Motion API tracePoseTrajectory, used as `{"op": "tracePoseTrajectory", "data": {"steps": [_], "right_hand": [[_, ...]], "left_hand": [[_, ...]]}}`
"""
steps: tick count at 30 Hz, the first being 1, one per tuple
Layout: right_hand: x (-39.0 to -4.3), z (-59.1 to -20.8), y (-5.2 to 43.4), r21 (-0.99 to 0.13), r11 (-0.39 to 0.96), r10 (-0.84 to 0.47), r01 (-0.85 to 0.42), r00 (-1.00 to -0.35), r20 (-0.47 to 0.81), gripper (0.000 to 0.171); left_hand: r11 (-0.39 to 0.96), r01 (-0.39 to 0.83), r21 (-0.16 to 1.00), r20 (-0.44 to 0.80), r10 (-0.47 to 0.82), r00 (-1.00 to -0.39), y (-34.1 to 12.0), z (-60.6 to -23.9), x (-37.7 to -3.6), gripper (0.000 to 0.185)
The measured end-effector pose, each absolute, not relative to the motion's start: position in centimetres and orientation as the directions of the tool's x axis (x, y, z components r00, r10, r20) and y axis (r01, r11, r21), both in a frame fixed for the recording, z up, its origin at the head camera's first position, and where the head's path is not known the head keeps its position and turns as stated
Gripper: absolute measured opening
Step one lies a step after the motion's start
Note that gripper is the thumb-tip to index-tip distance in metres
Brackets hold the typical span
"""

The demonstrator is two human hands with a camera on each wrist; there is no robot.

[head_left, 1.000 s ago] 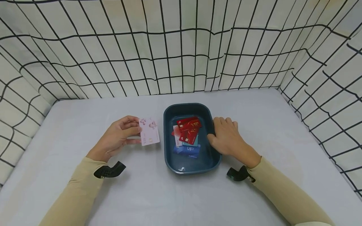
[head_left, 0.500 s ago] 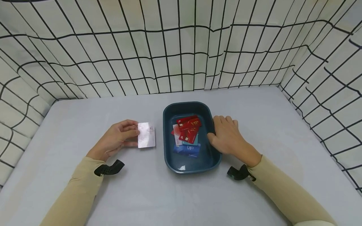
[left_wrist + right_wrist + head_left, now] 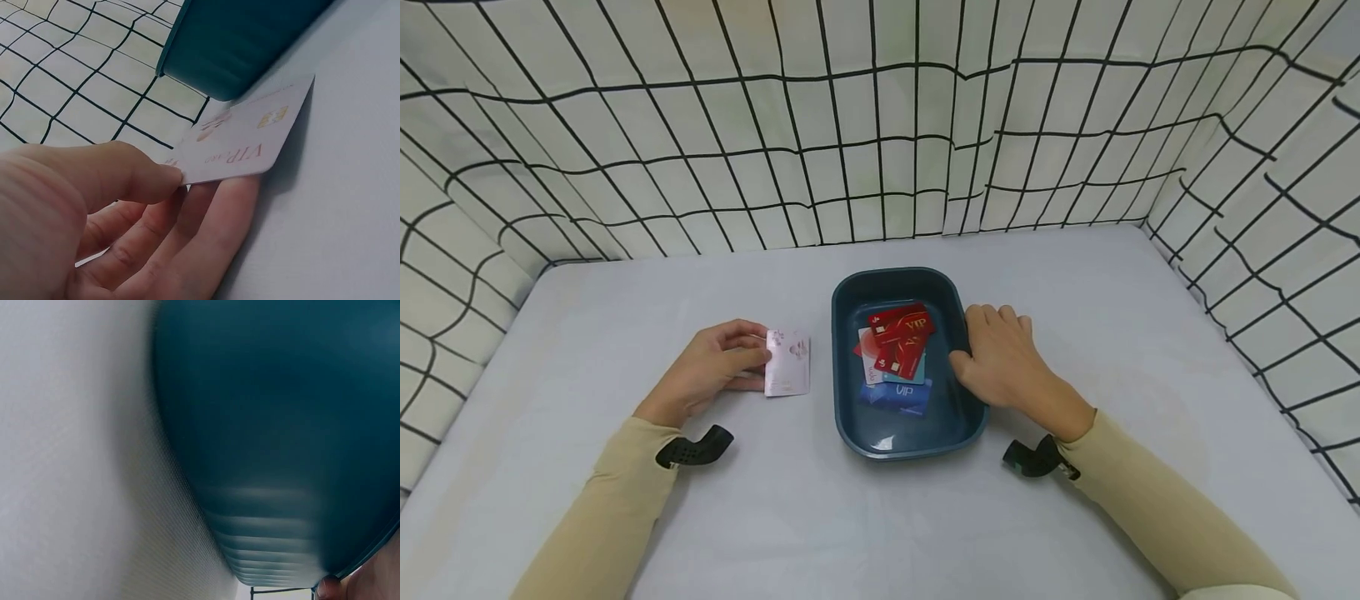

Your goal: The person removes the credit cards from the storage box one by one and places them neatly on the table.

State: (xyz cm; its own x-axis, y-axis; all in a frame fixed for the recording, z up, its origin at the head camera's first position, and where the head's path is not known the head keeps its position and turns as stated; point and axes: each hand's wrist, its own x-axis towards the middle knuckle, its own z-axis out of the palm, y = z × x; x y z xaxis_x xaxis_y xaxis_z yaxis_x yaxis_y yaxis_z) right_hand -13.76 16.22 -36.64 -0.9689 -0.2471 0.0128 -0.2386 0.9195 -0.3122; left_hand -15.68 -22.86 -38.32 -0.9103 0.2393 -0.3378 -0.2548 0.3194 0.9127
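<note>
left hand (image 3: pixel 711 367) pinches pink card (image 3: pixel 787 363) left of tray (image 3: pixel 850 292) | right hand (image 3: pixel 1000 358) grips tray rim

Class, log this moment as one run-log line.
left hand: pinches pink VIP card | right hand: grips teal tray rim

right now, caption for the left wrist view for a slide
Left hand pinches a pale VIP card beside the teal tub.

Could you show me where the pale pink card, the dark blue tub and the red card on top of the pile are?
pale pink card (image 3: pixel 787 363): head view, middle of its face.
dark blue tub (image 3: pixel 895 277): head view, far rim.
red card (image 3: pixel 901 322): head view, middle of the top card in the pile.
</note>
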Motion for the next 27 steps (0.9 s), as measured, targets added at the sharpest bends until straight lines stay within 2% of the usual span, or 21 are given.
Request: {"op": "tracePoseTrajectory", "data": {"steps": [15,27], "right_hand": [[-13.74,-36.66,16.11,-0.310,0.918,-0.251,-0.249,-0.967,0.034,0.026],[-13.75,-36.73,16.18,-0.314,0.918,-0.245,-0.244,-0.969,0.037,0.025]], "left_hand": [[0.387,-0.267,0.883,-0.356,0.180,-0.917,-22.74,-38.33,-15.44,0.049],[0.401,-0.262,0.878,-0.361,0.195,-0.912,-22.40,-38.17,-15.47,0.049]]}}
